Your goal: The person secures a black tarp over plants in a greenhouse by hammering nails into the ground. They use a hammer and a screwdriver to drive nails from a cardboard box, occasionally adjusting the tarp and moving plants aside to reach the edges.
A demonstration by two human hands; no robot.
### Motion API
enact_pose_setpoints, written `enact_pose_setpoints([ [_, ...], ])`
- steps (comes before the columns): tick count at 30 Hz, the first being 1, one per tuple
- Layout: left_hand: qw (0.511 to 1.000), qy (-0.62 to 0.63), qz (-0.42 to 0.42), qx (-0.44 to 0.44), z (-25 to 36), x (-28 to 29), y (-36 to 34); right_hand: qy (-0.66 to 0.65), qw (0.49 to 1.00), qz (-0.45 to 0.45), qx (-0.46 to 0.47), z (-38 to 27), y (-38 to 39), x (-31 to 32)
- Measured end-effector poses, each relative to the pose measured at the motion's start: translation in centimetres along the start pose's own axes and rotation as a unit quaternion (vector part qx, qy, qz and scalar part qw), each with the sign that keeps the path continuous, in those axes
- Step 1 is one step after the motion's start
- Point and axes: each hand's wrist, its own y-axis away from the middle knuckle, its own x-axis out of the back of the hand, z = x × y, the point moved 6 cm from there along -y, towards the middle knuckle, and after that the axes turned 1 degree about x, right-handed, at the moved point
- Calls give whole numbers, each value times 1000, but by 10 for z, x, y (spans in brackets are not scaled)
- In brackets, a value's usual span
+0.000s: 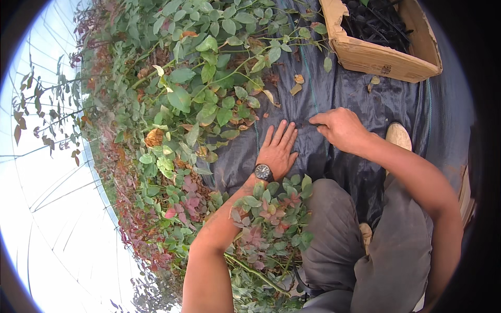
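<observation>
My left hand [278,151] lies flat on the black ground-cover fabric [245,161], its fingers stretched and slightly apart, and it holds nothing. A dark wristwatch [263,172] is on that wrist. Just to its right, my right hand [342,129] is closed low over the fabric, index finger and thumb pointing left toward a small dark spot in the sheet. What sits between those fingertips, if anything, is too small and dark to make out. A cardboard box [386,58] with a torn rim stands at the far right, holding many black plastic pieces [377,26].
Leafy rose-like bushes [209,78] with green and reddish leaves line the left side. One leafy branch [271,214] hangs over my left forearm. Dry leaves [298,79] lie scattered on the fabric. My bent knees and tan shoes [398,136] are at the lower right.
</observation>
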Motion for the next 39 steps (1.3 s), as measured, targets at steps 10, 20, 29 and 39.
enact_pose_setpoints([
  [10, 1000, -9, 0, -9, -1, -4, 0, 90, 995, -31, -33, 0, -15, -21],
  [20, 1000, -18, -9, -4, -2, -8, 0, 111, 991, -69, -37, -11, -28, -21],
  [29, 1000, 1, 12, -4, -4, -6, 0, 145, 981, -127, -32, -35, -44, -28],
  [39, 1000, 17, 9, -3, -5, -5, -3, 158, 974, -147, -65, -39, -55, -38],
])
